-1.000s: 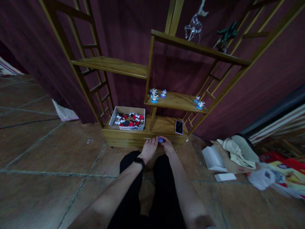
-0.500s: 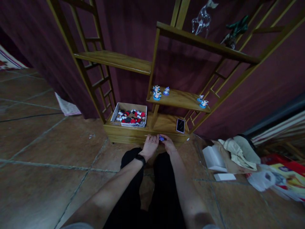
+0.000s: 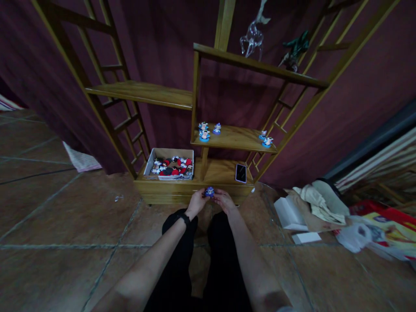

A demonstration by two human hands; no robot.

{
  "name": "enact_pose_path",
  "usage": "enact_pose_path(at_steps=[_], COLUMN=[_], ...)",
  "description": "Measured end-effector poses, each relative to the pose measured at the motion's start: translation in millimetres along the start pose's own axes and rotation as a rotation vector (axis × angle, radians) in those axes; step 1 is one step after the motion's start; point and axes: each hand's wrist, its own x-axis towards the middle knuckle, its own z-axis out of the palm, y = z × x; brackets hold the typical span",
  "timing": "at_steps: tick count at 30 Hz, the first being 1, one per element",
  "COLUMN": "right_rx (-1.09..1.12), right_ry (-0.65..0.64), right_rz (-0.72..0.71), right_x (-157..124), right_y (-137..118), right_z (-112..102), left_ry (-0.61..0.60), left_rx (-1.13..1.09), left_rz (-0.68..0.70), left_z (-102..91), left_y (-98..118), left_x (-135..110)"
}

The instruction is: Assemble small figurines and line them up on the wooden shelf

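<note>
A small purple figurine (image 3: 209, 191) is between my two hands, just in front of the low wooden cabinet base. My left hand (image 3: 197, 202) pinches it from the left, and my right hand (image 3: 224, 200) has its fingers closed on its right side. Behind them a shallow cardboard box (image 3: 152, 174) on the cabinet holds several red, white and dark figurines. On the shelf (image 3: 238, 136) above stand a purple figurine (image 3: 217, 128) and blue-based figurines (image 3: 204, 135) at the left, with two more, one a blue-based figurine (image 3: 267, 142), at the right end.
A phone (image 3: 241, 173) lies on the cabinet top at the right. Higher up stand a clear glass horse (image 3: 253, 39) and a dark green statuette (image 3: 296, 50). White boxes (image 3: 290, 214), cloth and a plastic bag (image 3: 354, 234) lie on the floor at right.
The purple figurine now shows more fully between my hands, my fingers having shifted apart to its two sides. The camera view has moved a little, so the shelves sit lower and further left.
</note>
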Motion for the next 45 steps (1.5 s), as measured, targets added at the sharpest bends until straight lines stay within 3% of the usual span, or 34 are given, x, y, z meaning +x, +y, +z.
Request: enact_pose_path(at_steps=[5,9,26,45], right_rx=[0.036,0.058,0.084,0.055], right_ry=[0.011,0.051,0.092,0.095], right_rz=[-0.015,-0.009,0.001,-0.013], right_x=[-0.4,0.9,-6.3,-3.6], right_y=[-1.1,-0.1,-10.1,-8.5], right_z=[0.8,2.4,13.7,10.6], left_ry=[-0.06,-0.069,0.0,-0.033], left_rx=[-0.393,-0.558,-0.628,-0.675], left_rz=[-0.137,-0.234,-0.287,-0.284], left_z=[-1.7,-3.8,-8.1,-8.3], left_y=[0.7,1.8,6.2,14.1], left_x=[6.0,6.1,3.9,3.1])
